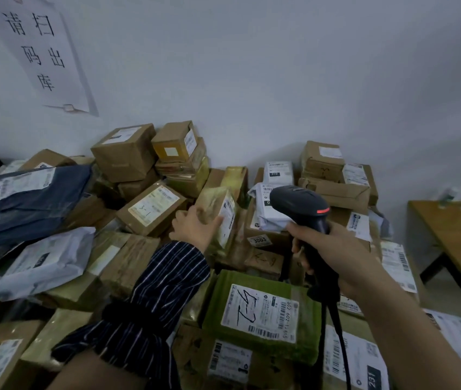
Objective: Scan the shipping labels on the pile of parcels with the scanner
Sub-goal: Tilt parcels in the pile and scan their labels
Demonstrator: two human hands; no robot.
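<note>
- Parcels (123, 154) lie heaped against a pale wall, brown boxes and soft bags filling the lower frame. The heap is cut off at the left and bottom edges, and most label print is too blurred to read.
- A paper notice (40, 52) with large handwritten characters hangs on the wall at upper left; its top and left parts run out of the frame.
- A dark blue bag (35, 198) with a white label lies on the left of the heap, with a white bag (46, 260) just below it.
- The left hand (195, 229), in a striped sleeve (161, 291), reaches into the middle of the heap and grips a small box (218, 206). The box is tilted. Fingers curl over its near left edge and the thumb lies at the edge of its white label, so the hand hides the lower corner.
- A green parcel (263, 313) lies between the two arms, label up, with a handwritten mark and barcodes.
- The scanner (299, 204), black, is held above the heap just right of the small box. A red strip glows on its side; its window faces away and cannot be seen.
- The right hand (333, 257) is wrapped round the scanner's handle and hides most of it. A cable (339, 339) drops from the base and leaves by the bottom edge.
- A wooden table (454, 235) stands at the right, cut off by the frame edge; the small things at its far end are too blurred to name.
</note>
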